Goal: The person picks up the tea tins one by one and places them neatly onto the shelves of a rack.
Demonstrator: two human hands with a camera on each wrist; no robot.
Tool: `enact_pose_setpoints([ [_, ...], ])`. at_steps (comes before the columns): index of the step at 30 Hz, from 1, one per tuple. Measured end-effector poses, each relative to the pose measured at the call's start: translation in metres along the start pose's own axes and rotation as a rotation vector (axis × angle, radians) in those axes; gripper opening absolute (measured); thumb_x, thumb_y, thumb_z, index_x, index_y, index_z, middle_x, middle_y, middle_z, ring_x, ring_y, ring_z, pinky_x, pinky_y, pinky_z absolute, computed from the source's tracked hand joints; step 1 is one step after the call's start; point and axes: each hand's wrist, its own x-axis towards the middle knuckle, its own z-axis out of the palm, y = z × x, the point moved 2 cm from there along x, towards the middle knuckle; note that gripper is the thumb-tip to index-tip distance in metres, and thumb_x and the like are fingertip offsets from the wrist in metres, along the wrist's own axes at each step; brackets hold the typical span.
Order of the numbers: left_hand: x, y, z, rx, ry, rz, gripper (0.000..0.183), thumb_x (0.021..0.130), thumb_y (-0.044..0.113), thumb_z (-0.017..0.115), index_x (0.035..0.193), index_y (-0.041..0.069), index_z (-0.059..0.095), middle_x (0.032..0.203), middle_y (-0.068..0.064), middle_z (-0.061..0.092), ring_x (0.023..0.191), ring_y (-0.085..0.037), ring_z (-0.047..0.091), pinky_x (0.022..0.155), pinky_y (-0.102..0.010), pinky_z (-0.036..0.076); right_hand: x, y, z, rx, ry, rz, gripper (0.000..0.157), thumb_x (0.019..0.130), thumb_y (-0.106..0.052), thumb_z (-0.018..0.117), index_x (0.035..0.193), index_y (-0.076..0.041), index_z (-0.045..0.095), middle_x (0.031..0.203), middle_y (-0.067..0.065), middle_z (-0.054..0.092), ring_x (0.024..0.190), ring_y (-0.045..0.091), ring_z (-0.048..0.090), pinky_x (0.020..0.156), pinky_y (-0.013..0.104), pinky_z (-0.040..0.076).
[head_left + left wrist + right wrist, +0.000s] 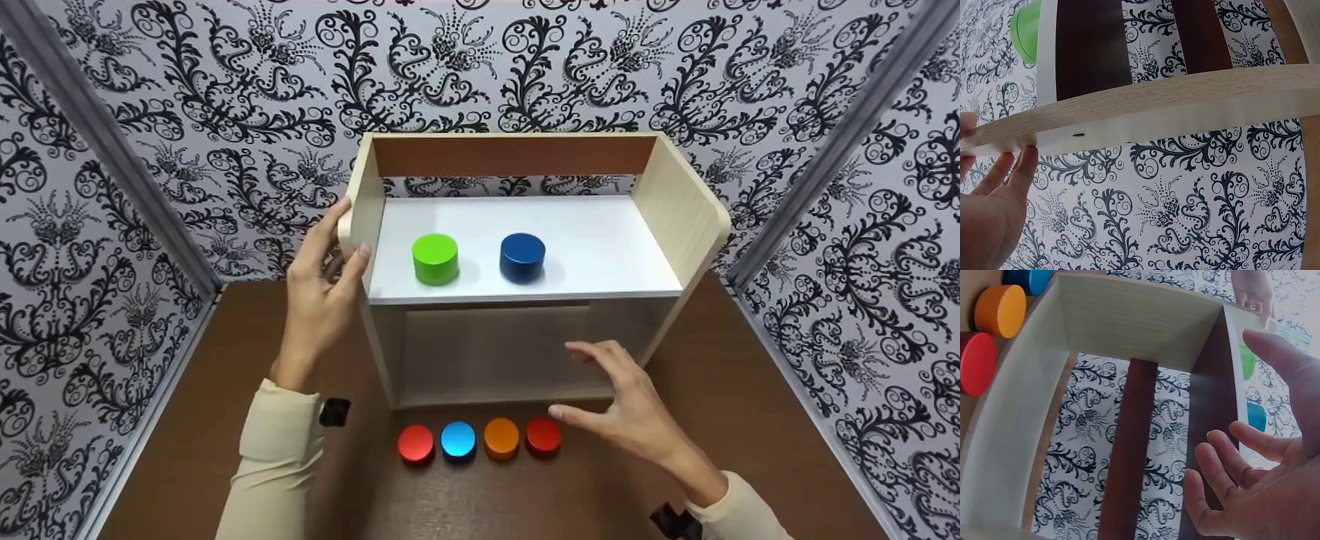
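My left hand (319,292) grips the front edge of a small wooden shelf (686,199) by its left side panel. The thumb lies on the inner face and the fingers on the outer face, as the left wrist view shows. A green cylinder (435,259) and a dark blue cylinder (523,258) stand apart on the white upper board. My right hand (634,412) hovers before the lower compartment, thumb and fingers spread, holding nothing. Nearest to it is a dark red cylinder (543,437), last in a row with an orange (501,439), a light blue (458,441) and a red cylinder (416,445).
The shelf stands on a brown tabletop (180,420), with the row of cylinders in front of its lower edge. Patterned walls (495,67) enclose the back and both sides. A brown rail (517,155) crosses the shelf's upper back.
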Motion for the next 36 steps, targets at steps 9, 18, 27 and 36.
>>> enact_pose_setpoints([
  [9, -0.001, 0.0, 0.0, -0.008, 0.003, 0.004, 0.054, 0.097, -0.003, 0.062, 0.148, 0.006, 0.051, 0.137, -0.018, 0.053, 0.119, -0.033, 0.058, 0.102, -0.041, 0.057, -0.009, 0.012, 0.01, 0.019, -0.028, 0.058, 0.074, 0.07, -0.035, 0.095, 0.134, -0.016, 0.063, 0.115, -0.012, 0.058, 0.108, 0.014, 0.056, 0.095, 0.035, 0.054],
  [18, -0.001, 0.0, 0.0, -0.011, 0.007, 0.005, 0.054, 0.097, -0.004, 0.062, 0.148, 0.006, 0.051, 0.136, -0.018, 0.054, 0.116, -0.031, 0.06, 0.1, -0.034, 0.057, -0.019, 0.027, 0.026, 0.027, -0.074, 0.133, 0.074, 0.07, -0.037, 0.094, 0.135, -0.019, 0.062, 0.113, -0.013, 0.056, 0.104, 0.012, 0.054, 0.094, 0.033, 0.055],
  [27, -0.001, 0.001, 0.0, -0.005, 0.008, -0.002, 0.054, 0.097, -0.004, 0.062, 0.148, 0.008, 0.051, 0.135, -0.017, 0.055, 0.114, -0.027, 0.061, 0.097, -0.034, 0.059, -0.031, 0.048, 0.041, 0.005, -0.055, 0.09, 0.072, 0.069, -0.035, 0.095, 0.131, -0.016, 0.064, 0.113, -0.013, 0.057, 0.103, 0.012, 0.056, 0.089, 0.033, 0.056],
  [36, 0.0, 0.0, 0.001, -0.032, 0.005, -0.003, 0.054, 0.097, -0.005, 0.062, 0.148, 0.006, 0.051, 0.137, -0.018, 0.054, 0.117, -0.03, 0.06, 0.101, -0.035, 0.057, -0.043, 0.067, 0.055, -0.031, -0.073, 0.107, 0.073, 0.07, -0.04, 0.094, 0.131, -0.013, 0.063, 0.115, -0.009, 0.057, 0.103, 0.017, 0.057, 0.091, 0.035, 0.056],
])
